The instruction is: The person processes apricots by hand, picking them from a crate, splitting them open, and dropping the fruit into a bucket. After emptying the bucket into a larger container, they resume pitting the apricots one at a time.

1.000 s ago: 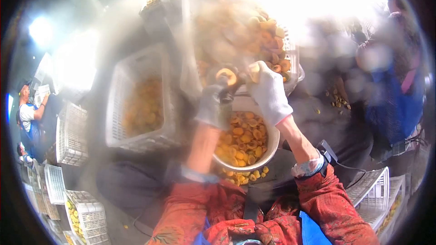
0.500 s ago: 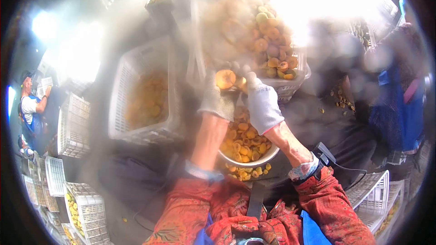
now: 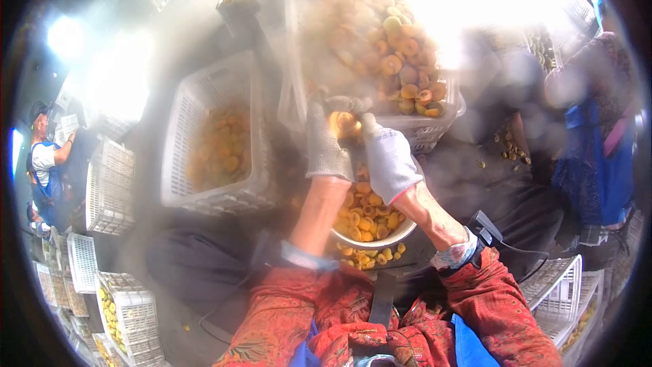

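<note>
My left hand (image 3: 327,139), in a whitish knit glove, is closed around an orange-yellow peach half (image 3: 344,124), its cut side facing me. My right hand (image 3: 392,163), gloved in white, has its fingers closed at the fruit's right edge. Whatever those fingers hold is hidden by glare and the glove. Below both hands stands a round white bowl (image 3: 387,242) heaped with yellow fruit pieces (image 3: 367,224). Just beyond the hands, a white crate (image 3: 445,117) is piled with halved fruit (image 3: 407,75).
To the left stands a white slatted crate (image 3: 178,156) with orange fruit in its bottom. Loose pieces (image 3: 370,258) lie in front of the bowl. Several crates line the left side. A person (image 3: 47,156) stands far left; another in blue (image 3: 594,156) is at right. Haze blurs the view.
The peach half has turned and sunk deeper between my gloves. My right fingers have moved closer in against it, and the piece seen by them earlier no longer shows separately.
</note>
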Available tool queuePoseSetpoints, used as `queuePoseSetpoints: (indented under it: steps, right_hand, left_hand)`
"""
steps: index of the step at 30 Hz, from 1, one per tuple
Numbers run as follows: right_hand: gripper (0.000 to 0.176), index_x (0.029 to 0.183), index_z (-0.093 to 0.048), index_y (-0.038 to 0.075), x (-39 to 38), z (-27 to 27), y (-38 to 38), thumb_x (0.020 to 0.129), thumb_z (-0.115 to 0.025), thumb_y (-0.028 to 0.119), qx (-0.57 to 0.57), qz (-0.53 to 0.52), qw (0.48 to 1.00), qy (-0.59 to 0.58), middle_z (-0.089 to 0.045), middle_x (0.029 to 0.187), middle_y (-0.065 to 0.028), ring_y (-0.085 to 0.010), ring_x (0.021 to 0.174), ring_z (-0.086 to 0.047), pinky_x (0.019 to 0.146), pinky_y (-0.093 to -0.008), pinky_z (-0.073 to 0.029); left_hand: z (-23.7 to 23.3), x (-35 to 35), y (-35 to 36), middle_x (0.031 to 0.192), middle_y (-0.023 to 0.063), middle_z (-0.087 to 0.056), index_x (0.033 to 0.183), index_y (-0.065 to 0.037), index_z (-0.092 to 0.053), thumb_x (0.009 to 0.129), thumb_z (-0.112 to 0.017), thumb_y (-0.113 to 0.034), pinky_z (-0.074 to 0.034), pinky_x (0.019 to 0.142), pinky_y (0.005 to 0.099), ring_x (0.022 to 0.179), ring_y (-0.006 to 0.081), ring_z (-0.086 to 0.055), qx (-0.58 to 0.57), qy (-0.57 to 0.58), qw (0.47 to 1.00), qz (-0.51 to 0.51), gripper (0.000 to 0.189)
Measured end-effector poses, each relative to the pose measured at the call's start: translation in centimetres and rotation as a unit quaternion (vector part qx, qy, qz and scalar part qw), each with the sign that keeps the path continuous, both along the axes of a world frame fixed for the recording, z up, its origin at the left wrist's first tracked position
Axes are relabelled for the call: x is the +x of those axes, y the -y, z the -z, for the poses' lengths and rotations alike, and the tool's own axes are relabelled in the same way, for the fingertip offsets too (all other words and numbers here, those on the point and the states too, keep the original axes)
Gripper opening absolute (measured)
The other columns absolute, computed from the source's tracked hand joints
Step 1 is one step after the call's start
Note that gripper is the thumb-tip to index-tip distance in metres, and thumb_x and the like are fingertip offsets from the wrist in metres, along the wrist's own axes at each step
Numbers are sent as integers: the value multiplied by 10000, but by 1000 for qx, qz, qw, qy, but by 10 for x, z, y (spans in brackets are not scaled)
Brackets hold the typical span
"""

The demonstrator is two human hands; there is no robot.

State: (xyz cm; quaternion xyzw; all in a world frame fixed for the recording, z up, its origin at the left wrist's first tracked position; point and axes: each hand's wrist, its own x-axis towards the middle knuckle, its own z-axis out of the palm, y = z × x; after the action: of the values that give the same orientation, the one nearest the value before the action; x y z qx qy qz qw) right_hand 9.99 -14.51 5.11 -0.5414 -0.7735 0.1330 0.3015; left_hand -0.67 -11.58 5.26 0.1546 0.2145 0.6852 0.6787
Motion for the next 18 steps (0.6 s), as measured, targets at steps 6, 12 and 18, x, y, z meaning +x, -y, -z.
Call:
queuePoseSetpoints:
  steps: [6, 12, 18]
  right_hand:
    - [282, 1012, -494, -29, 3, -7, 5, 755, -590, 37, -92, -40, 995, 17, -618, 840, -257, -443, 823, -598, 684, -471, -483]
    - [341, 1128, -539, 5, 14, -14, -3, 800, -615, 59, -270, -180, 938, -119, -638, 713, -75, -199, 633, -610, 568, -332, -487]
    - [294, 1044, -585, -23, 20, 18, 3, 757, -646, -1, -153, -189, 948, -207, -590, 691, -24, -86, 639, -516, 553, -277, -453]
  left_hand:
    - [0, 0, 1, 755, 119, -616, 765, -48, -587, 903, -530, -398, -506, 698, 340, 700, 250, -622, -35, -74, 996, -47, 380]
    - [12, -7, -1, 644, 94, -631, 690, -50, -604, 962, -447, -378, -495, 676, 299, 648, 177, -616, 60, -217, 974, -34, 455]
    - [-15, -6, 23, 559, 78, -579, 629, -38, -581, 990, -436, -326, -502, 600, 311, 571, 163, -593, 48, -281, 958, 2, 484]
